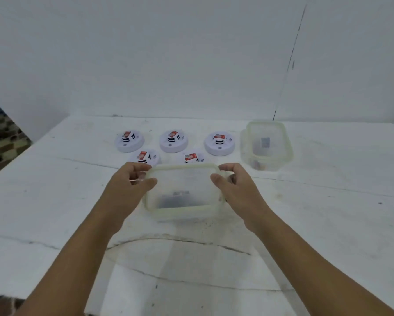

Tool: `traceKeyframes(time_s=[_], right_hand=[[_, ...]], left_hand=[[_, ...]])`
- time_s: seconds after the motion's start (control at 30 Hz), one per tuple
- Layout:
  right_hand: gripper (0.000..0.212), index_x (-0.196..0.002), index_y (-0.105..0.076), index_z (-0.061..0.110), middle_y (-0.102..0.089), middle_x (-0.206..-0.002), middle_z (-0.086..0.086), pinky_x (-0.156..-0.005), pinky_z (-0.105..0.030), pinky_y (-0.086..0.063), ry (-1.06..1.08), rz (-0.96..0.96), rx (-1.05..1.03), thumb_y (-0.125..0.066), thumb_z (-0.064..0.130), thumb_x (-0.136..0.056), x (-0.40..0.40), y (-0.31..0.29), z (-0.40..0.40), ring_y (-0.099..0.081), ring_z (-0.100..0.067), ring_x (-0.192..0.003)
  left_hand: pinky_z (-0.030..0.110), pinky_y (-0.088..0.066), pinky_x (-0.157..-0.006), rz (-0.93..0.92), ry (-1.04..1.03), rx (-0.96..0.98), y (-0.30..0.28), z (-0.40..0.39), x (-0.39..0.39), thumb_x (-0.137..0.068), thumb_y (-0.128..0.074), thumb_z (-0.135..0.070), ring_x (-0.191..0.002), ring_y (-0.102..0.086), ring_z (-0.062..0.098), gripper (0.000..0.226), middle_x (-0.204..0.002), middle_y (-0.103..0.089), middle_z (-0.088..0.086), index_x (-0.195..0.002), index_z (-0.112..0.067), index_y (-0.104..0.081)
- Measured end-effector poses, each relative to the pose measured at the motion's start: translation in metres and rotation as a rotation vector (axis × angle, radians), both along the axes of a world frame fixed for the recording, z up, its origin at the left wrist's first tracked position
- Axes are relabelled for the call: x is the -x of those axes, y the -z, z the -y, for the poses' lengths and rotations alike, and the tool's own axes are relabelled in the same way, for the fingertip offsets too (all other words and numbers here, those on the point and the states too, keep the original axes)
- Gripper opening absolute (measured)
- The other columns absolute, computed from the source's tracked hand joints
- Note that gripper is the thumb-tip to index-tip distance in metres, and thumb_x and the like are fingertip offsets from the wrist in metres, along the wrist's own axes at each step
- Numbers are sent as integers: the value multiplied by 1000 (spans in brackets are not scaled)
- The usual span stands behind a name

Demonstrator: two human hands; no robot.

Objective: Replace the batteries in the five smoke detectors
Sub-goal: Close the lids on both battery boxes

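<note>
Several round white smoke detectors lie on the white table, three in a back row [129, 141] [173, 141] [219, 143] and two in front [144, 157] [192, 157], each with a red-labelled battery on top. A clear plastic container [182, 190] with dark items inside sits in front of them. My left hand [130, 181] grips its left rim, thumb over the edge. My right hand [237, 185] grips its right rim the same way.
A second clear plastic container [266, 144] with a small battery-like item inside stands to the right of the detectors. A white wall rises behind the table [328, 201]. Patterned floor shows past the table's left edge.
</note>
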State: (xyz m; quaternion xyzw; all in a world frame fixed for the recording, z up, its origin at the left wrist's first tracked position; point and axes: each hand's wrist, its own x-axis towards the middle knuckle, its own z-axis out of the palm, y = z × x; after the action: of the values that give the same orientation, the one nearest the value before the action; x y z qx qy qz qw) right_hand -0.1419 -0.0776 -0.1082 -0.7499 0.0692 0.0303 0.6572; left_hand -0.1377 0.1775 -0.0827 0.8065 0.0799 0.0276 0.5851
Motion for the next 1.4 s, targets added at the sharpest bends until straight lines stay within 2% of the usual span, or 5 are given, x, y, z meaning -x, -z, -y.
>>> traceKeyframes(time_s=[0.17,0.4,0.7,1.0,1.4], right_hand=[[20,-120,-60,37,-45,-79,5,-62,-26,-39,-24,13,23,-64,37,-100,1,13,-16,-46,-9,-65],[14,-112,-64,43,-71,-114,-1,-80,-45,-57,54,-6,-150,-62,38,-99,-1,28,-23,-71,-25,-101],[17,-119,-65,30,-73,-111,0,-62,-28,-54,35,-49,-238,-60,30,-103,-2,26,-22,-72,-9,-82],[18,-120,-67,33,-75,-115,2,-88,-46,-60,44,-44,-327,-63,31,-102,7,32,-21,-74,-21,-102],[20,-115,-64,25,-72,-98,5,-59,-26,-51,25,-92,-233,-56,41,-105,12,19,-22,-66,-8,-74]], left_hand=[[21,-44,-75,47,-57,-47,17,-12,13,-93,-76,-19,-90,-59,12,24,-104,-66,-7,-114,-30,-70],[15,-44,-80,104,-140,-81,36,3,20,-97,-70,-30,-105,-60,1,26,-118,-64,-20,-123,-28,-65],[31,-56,-84,92,-210,-38,40,2,15,-96,-72,-36,-104,-68,10,26,-115,-69,-16,-120,-27,-68],[24,-51,-90,111,-250,-60,44,7,24,-98,-68,-41,-107,-65,8,32,-115,-69,-17,-125,-25,-69],[20,-47,-73,24,-209,65,38,2,26,-89,-75,-47,-100,-66,6,41,-110,-69,-11,-124,-30,-64]])
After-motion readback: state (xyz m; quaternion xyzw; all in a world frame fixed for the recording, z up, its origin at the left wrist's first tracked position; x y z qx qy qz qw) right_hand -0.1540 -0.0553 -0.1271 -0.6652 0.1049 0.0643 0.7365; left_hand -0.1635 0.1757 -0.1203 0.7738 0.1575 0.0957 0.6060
